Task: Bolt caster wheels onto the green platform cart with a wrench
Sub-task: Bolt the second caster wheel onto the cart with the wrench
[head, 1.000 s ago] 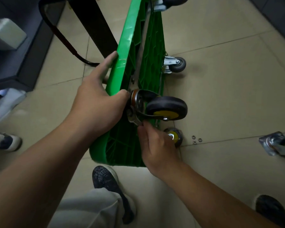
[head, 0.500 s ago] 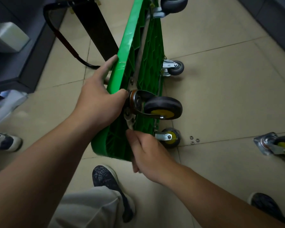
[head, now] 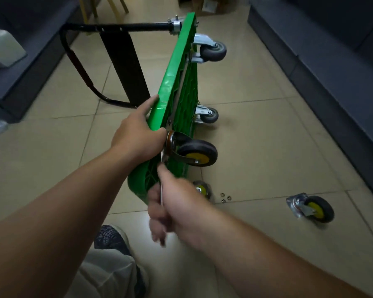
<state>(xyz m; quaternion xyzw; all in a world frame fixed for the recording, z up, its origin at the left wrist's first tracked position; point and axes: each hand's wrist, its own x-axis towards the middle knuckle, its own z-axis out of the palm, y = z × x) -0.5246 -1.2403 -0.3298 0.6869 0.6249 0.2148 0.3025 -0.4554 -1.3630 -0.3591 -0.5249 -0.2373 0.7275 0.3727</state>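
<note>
On floor: green cart (head: 174, 82) tipped edgewise, ribbed underside exposed.

Dim, flat light. The floor tiles (head: 256, 82) are palest toward 12 o'clock; the corners at 10 and 2 sink dark. A soft sheen lies on the green platform cart (head: 169, 82). Near 6 o'clock the right hand (head: 181, 211) and wrench (head: 161, 196) smear with motion blur. The edges bow.

Your left hand (head: 138, 136) grips the green cart (head: 170, 82) by its top edge; your right hand (head: 177, 209) clutches the wrench (head: 161, 196) near its lower corner.
</note>
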